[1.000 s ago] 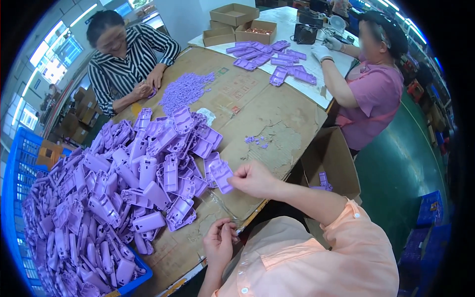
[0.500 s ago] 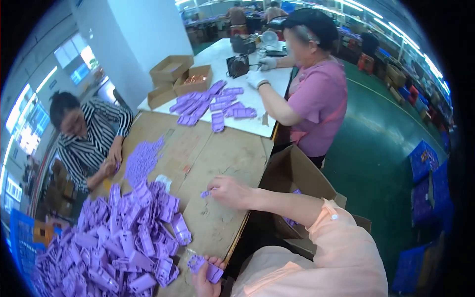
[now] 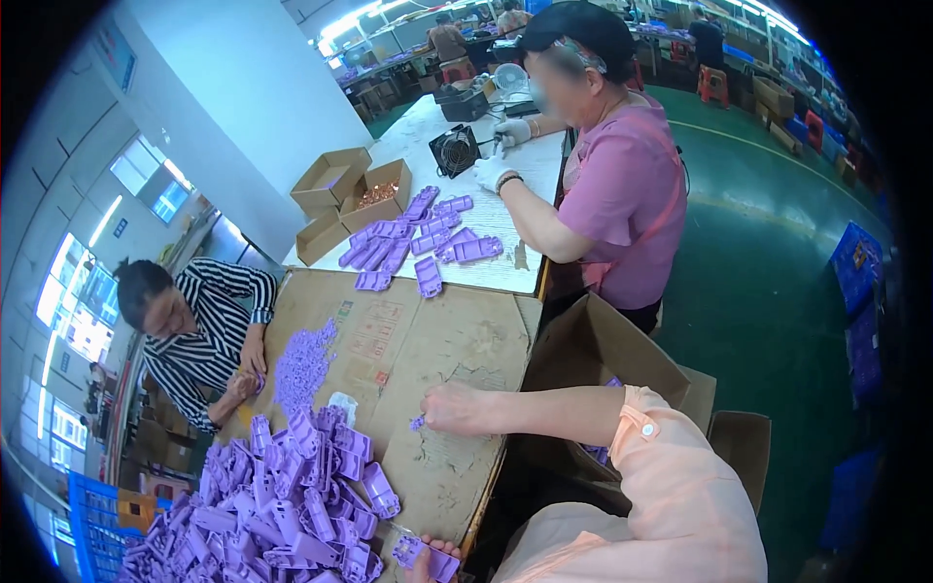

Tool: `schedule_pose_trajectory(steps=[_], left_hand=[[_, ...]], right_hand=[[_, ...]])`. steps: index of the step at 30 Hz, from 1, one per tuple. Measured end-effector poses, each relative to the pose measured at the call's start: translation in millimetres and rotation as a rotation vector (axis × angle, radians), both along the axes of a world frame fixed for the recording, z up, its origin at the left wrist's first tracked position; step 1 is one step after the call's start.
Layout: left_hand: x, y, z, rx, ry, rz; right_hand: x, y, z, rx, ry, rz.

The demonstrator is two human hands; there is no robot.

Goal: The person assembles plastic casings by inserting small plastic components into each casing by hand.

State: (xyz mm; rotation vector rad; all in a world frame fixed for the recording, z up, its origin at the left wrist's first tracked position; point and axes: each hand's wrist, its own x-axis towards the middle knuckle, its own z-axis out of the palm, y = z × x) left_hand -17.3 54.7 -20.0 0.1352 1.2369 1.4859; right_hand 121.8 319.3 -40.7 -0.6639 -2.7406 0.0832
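Near the lower edge, my left hand (image 3: 420, 568) grips a purple plastic housing (image 3: 443, 564), its hollow side facing up. My right hand (image 3: 455, 408) is closed low over the cardboard sheet (image 3: 398, 340), with small purple plastic parts (image 3: 417, 424) at its fingertips. Which of them it pinches is partly hidden by the fingers. To the left of both hands rises a large heap of purple housings (image 3: 282, 515). Beyond that heap lies a spread pile of tiny purple parts (image 3: 304, 367), with a small clear plastic scrap (image 3: 343, 405) beside it.
A co-worker in striped clothing (image 3: 209, 335) bends over the table's left side. Another in pink (image 3: 622, 185), wearing white gloves, works at the white far table among more purple housings (image 3: 428, 277). Cardboard boxes (image 3: 374, 194) stand there. An open carton (image 3: 612, 340) sits below the right table edge.
The whole view has shifted, so the table sits lower and further right. My right hand stays by the small parts, its fingers more tucked in. My left hand still holds the housing.
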Motion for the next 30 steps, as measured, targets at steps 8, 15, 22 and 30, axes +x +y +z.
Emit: schedule_pose_trajectory(steps=[8,15,22,30], left_hand=[[2.0,-1.4,-4.7,-0.015,0.057,0.024],[-2.4,0.0,-11.2,-0.022,0.110,0.020],[-1.5,-1.0,-9.0,-0.025,0.099,0.002],[-4.8,-4.8,-17.1,-0.032,0.111,-0.002]], right_hand=[[1.4,5.7,-11.7,0.006,0.134,-0.063],[0.7,-34.6,-3.5,-0.379,0.549,-0.048],[0.6,-71.5,-0.3,-0.499,0.549,0.178],[-23.3,-85.6,-37.2,-0.248,0.701,0.221]])
